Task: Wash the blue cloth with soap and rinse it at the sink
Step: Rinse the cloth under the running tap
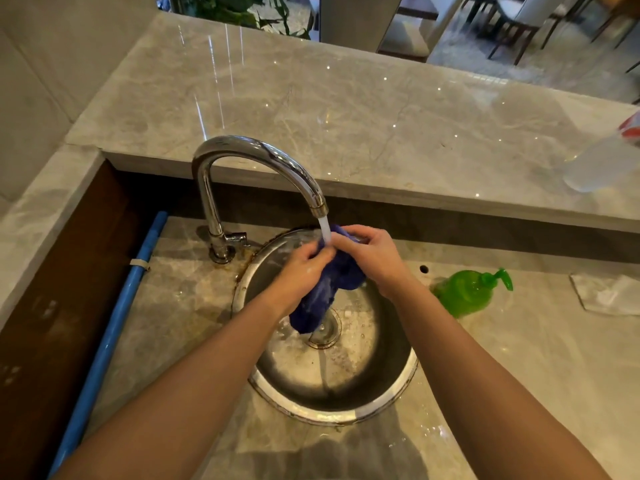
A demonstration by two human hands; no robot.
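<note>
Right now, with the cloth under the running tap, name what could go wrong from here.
1. Both the left hand and right hand grip the blue cloth high under the faucet stream, so water may splash over the sink rim onto the already wet counter.
2. The cloth's hanging end sits right above the drain and might block it.
3. The green soap bottle stands close to the right forearm and could be knocked over.

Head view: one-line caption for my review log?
Both hands, left and right, grip the blue cloth under the running faucet.
</note>
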